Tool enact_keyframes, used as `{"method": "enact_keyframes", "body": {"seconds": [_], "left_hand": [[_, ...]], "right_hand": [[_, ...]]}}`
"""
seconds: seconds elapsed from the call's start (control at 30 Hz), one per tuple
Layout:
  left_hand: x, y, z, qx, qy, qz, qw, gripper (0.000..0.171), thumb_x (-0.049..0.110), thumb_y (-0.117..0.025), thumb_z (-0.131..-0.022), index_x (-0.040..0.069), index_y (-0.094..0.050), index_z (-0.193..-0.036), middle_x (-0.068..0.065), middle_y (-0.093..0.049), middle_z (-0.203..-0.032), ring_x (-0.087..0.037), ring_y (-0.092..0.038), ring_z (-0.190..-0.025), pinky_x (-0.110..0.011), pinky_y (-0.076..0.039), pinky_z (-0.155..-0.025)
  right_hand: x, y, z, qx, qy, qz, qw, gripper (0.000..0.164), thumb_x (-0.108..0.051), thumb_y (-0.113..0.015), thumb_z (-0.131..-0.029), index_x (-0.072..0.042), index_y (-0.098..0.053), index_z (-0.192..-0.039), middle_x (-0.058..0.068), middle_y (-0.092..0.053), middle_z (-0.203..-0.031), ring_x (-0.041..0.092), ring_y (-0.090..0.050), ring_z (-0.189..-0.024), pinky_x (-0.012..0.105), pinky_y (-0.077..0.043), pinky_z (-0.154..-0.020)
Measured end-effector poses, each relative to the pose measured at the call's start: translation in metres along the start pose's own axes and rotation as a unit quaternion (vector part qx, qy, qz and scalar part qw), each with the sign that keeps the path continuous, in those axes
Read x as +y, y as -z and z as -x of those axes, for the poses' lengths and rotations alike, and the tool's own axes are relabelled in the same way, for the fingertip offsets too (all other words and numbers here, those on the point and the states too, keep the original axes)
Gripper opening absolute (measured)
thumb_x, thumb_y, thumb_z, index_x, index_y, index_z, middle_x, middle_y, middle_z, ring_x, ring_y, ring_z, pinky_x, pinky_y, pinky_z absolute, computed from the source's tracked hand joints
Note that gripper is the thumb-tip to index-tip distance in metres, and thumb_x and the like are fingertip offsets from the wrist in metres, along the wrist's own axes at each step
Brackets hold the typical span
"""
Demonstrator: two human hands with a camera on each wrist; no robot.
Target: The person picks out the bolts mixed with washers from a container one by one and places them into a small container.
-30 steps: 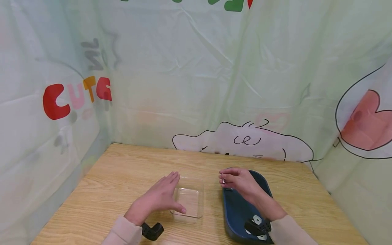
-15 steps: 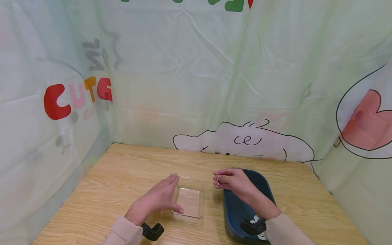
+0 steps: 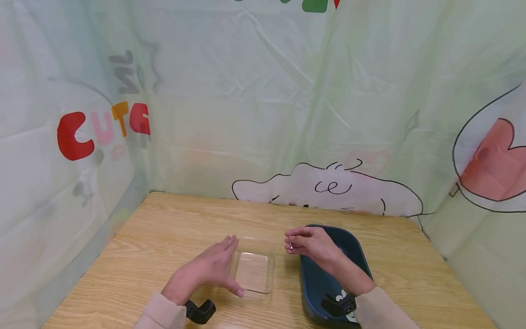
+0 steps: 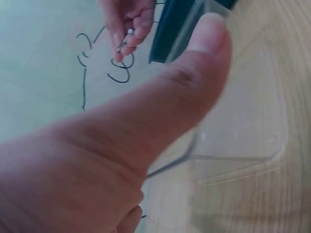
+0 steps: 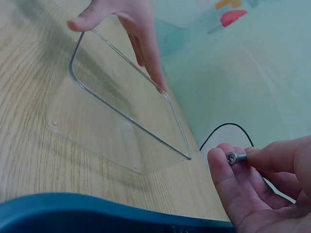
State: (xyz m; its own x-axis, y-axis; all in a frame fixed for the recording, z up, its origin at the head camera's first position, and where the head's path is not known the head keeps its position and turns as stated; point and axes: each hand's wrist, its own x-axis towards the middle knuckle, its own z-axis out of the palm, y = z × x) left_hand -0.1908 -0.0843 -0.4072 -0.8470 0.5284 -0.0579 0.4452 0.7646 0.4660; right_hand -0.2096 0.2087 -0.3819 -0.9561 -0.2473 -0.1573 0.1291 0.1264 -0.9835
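Observation:
A small metal screw [image 3: 290,243] is pinched between the thumb and fingers of my right hand [image 3: 316,246], above the left rim of the dark blue tray [image 3: 304,288]. Its round head with a recess shows in the right wrist view, where the screw [image 5: 235,158] points back toward the thumb. A clear plastic box [image 3: 272,272] stands on the table left of the tray. My left hand [image 3: 207,269] lies along the left side of that box, thumb spread and fingers extended, and the fingertips touch its rim in the right wrist view.
White pieces [image 3: 341,297] lie in the near part of the tray, partly hidden by the right wrist and its black band [image 3: 339,305]. The wooden table [image 3: 185,219] ends at a printed curtain [image 3: 205,114] behind and at both sides.
My right hand has moved left with the screw, from over the tray to its left rim. My left hand has shifted slightly left and toward me at the box.

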Motion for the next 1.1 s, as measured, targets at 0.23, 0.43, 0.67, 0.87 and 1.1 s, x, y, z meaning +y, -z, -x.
{"method": "enact_keyframes", "body": {"seconds": [0.23, 0.43, 0.67, 0.87, 1.1], "left_hand": [[0.007, -0.007, -0.003, 0.012, -0.007, -0.019, 0.9997, 0.13, 0.065, -0.084, -0.061, -0.006, -0.027, -0.153, -0.025, -0.025, -0.161, -0.038, -0.024, -0.151, -0.053, -0.026, -0.121], [0.015, -0.01, -0.007, 0.021, 0.0, -0.055, 0.9983, 0.129, 0.07, -0.082, -0.061, -0.006, -0.03, -0.152, -0.025, -0.029, -0.159, -0.037, -0.026, -0.15, -0.053, -0.028, -0.121], [0.018, -0.011, -0.009, 0.015, 0.008, -0.071, 0.9973, 0.129, 0.072, -0.08, -0.061, -0.006, -0.031, -0.151, -0.023, -0.03, -0.159, -0.036, -0.027, -0.15, -0.052, -0.03, -0.12], [0.017, -0.014, -0.012, 0.01, 0.01, -0.073, 0.9973, 0.13, 0.073, -0.079, -0.061, -0.005, -0.029, -0.152, -0.023, -0.028, -0.16, -0.035, -0.026, -0.151, -0.051, -0.028, -0.121], [0.019, -0.012, -0.011, 0.01, 0.004, -0.079, 0.9968, 0.128, 0.072, -0.08, -0.062, -0.005, -0.031, -0.152, -0.023, -0.03, -0.16, -0.035, -0.027, -0.15, -0.05, -0.029, -0.121]], "right_hand": [[0.0, -0.005, -0.002, -0.006, 0.0, 0.004, 1.0, 0.029, -0.004, -0.057, -0.098, 0.014, -0.059, -0.121, 0.009, -0.073, -0.095, 0.019, -0.073, -0.087, 0.035, -0.061, -0.084], [0.0, -0.012, -0.004, -0.017, 0.008, 0.014, 1.0, 0.029, -0.003, -0.057, -0.098, 0.015, -0.059, -0.12, 0.01, -0.072, -0.095, 0.018, -0.072, -0.086, 0.036, -0.061, -0.084], [0.001, -0.034, -0.014, -0.027, 0.008, 0.067, 0.997, 0.029, -0.002, -0.057, -0.098, 0.016, -0.059, -0.121, 0.024, -0.07, -0.101, 0.018, -0.07, -0.083, 0.039, -0.061, -0.082], [0.004, -0.052, -0.023, -0.031, -0.003, 0.118, 0.993, 0.025, -0.001, -0.058, -0.097, 0.012, -0.063, -0.118, 0.023, -0.071, -0.098, 0.018, -0.071, -0.08, 0.036, -0.062, -0.078], [0.008, -0.067, -0.025, -0.04, 0.006, 0.168, 0.985, 0.021, 0.001, -0.06, -0.095, 0.009, -0.067, -0.114, 0.018, -0.072, -0.094, 0.02, -0.073, -0.079, 0.036, -0.063, -0.073]]}}
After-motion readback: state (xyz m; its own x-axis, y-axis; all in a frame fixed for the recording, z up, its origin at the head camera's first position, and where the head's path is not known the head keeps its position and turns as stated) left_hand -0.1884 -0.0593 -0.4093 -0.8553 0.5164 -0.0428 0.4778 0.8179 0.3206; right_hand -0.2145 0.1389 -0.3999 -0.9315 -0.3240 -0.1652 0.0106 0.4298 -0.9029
